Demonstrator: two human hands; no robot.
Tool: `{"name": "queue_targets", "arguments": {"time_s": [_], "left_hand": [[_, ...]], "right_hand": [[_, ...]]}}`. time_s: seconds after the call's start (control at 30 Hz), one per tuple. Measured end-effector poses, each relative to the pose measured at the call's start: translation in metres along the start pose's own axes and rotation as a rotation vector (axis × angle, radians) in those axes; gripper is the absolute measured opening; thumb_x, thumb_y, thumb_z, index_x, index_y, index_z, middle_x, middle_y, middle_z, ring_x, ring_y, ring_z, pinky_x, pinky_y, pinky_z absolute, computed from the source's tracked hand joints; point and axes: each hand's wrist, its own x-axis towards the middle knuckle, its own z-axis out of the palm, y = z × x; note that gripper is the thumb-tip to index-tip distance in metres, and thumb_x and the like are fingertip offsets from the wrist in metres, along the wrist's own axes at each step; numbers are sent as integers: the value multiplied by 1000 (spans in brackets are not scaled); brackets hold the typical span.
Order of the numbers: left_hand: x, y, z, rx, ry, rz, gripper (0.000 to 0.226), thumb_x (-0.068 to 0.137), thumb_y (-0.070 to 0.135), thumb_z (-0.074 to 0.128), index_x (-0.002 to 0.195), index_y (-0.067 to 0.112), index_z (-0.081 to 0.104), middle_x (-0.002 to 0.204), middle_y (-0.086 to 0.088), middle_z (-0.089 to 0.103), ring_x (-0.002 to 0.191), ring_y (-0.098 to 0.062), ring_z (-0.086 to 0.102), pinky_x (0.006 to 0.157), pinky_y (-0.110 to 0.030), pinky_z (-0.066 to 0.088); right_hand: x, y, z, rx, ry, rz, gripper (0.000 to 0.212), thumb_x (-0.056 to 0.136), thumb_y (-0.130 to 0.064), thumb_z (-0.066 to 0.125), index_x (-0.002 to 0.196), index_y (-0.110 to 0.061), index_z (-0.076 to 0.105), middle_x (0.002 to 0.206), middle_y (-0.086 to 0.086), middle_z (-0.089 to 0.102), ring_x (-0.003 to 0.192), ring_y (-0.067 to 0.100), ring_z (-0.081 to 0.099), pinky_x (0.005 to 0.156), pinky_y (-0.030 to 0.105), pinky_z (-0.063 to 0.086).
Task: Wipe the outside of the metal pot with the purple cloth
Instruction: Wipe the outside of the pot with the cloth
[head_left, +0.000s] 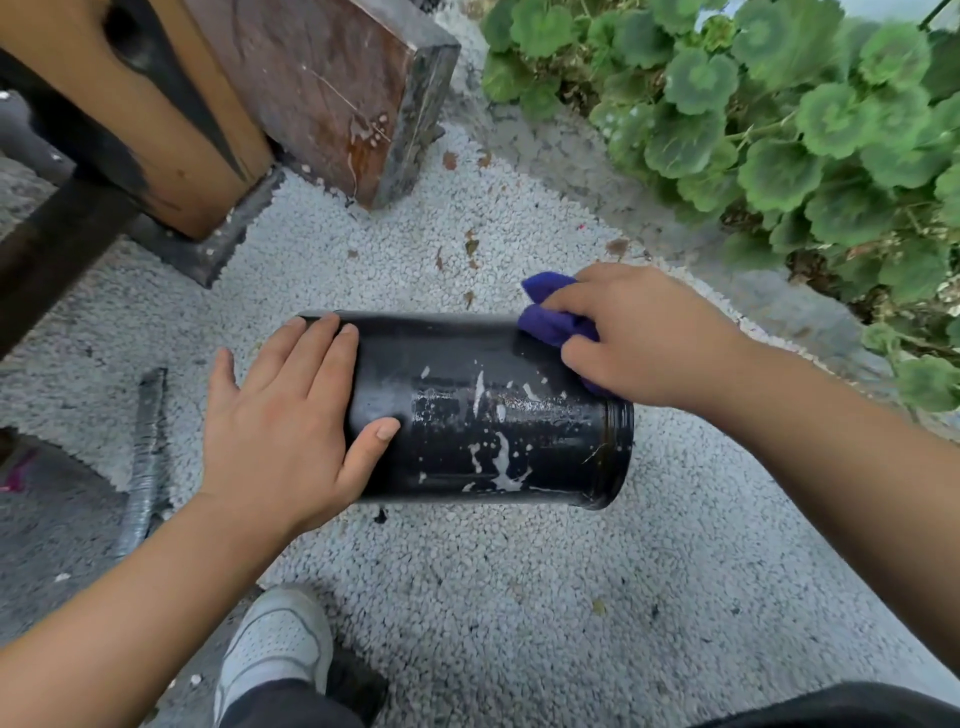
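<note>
A black metal pot (483, 415) lies on its side on white gravel, its rim end toward the right, with white splashes on its wall. My left hand (291, 415) lies flat over the pot's left end, fingers spread, thumb on the near side. My right hand (644, 338) presses a bunched purple cloth (550, 317) against the pot's upper right side. Most of the cloth is hidden under the fingers.
A wooden post (171, 119) on a dark base and a brown stone block (337, 93) stand at the back left. Green plants (779, 119) fill the back right. A grey corrugated hose (145, 457) lies at the left. My white shoe (275, 644) is near the bottom.
</note>
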Motion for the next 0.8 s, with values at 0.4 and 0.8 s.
{"name": "queue_targets", "arguments": {"time_s": [0.4, 0.8], "left_hand": [[2, -1, 2, -8, 40, 10, 84, 90, 65, 23, 139, 2, 47, 145, -18, 50, 134, -38, 44, 99, -69, 34], [24, -6, -4, -65, 112, -8, 81, 90, 65, 21, 142, 9, 45, 146, -13, 49, 136, -37, 43, 101, -61, 39]], "right_hand": [[44, 66, 12, -78, -246, 349, 23, 86, -22, 49, 66, -15, 57, 71, 7, 58, 67, 25, 52, 62, 35, 44], [-23, -1, -55, -121, -287, 73, 40, 70, -49, 42, 93, -36, 72, 86, -4, 69, 81, 21, 61, 77, 41, 54]]}}
